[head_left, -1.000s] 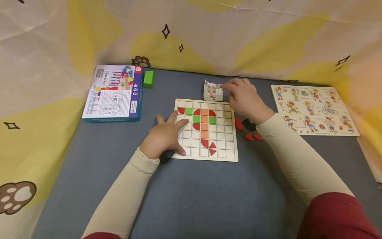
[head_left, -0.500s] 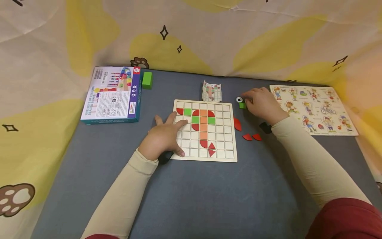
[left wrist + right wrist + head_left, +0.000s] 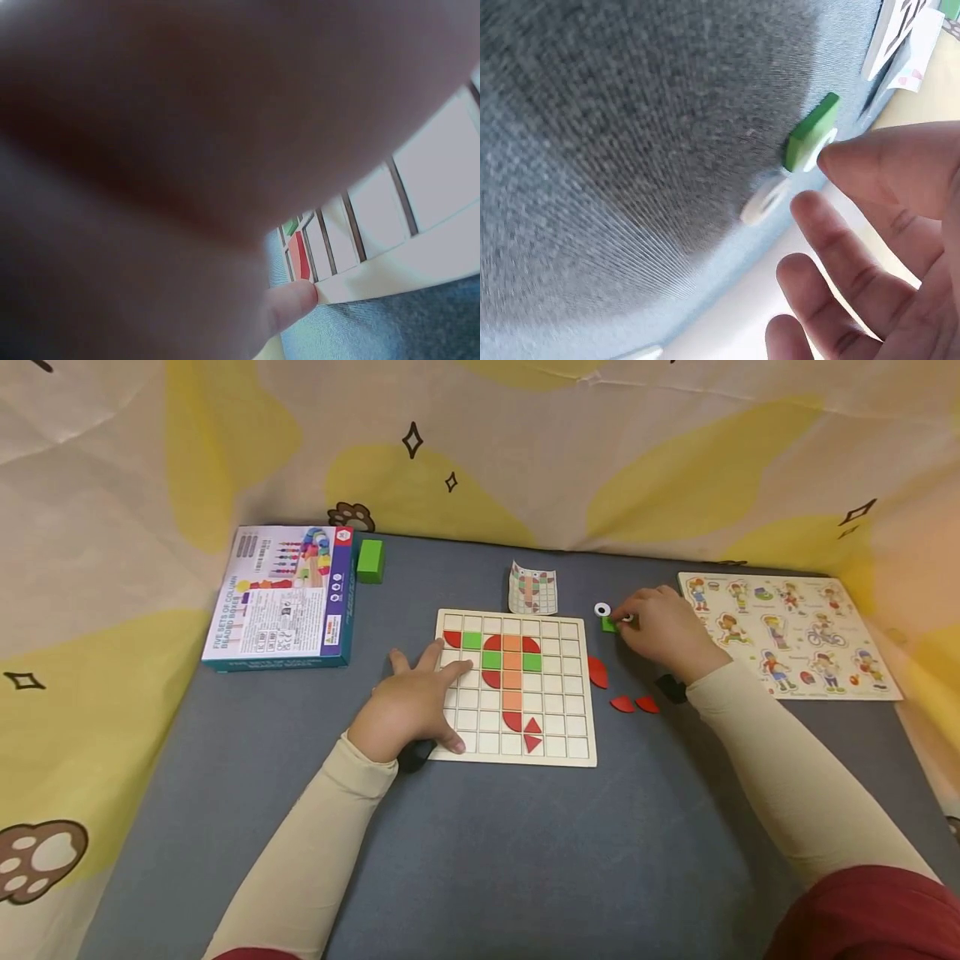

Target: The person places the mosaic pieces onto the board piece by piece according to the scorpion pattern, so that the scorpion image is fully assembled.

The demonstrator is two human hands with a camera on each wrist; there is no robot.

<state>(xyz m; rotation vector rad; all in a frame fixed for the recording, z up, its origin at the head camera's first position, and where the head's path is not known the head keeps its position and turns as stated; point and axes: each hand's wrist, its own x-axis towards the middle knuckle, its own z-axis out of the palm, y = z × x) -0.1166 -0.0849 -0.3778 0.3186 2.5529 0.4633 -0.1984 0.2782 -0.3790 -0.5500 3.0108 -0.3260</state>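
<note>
In the head view, my left hand (image 3: 408,702) rests spread on the left side of a gridded wooden board (image 3: 562,752). Red, green and orange pieces (image 3: 512,679) lie on the grid. My right hand (image 3: 663,631) is beyond the board's right edge, its fingers bent low over the table. By its fingertips are a green square (image 3: 607,624) and a white eye disc (image 3: 602,609); another eye disc (image 3: 765,201) sits below the fingers. In the right wrist view the thumb tip (image 3: 840,159) is right at the disc beside the green square, and the other fingers curve loosely.
Several red pieces (image 3: 622,704) lie right of the board. A small pattern card (image 3: 533,589) stands behind it. A boxed toy (image 3: 281,602) and a green block (image 3: 371,562) are at the back left. A picture puzzle board (image 3: 795,635) lies at the right.
My right hand has moved from beside the pattern card to the right, down to the eye discs and green square, which have come into view. The left hand stays on the board.
</note>
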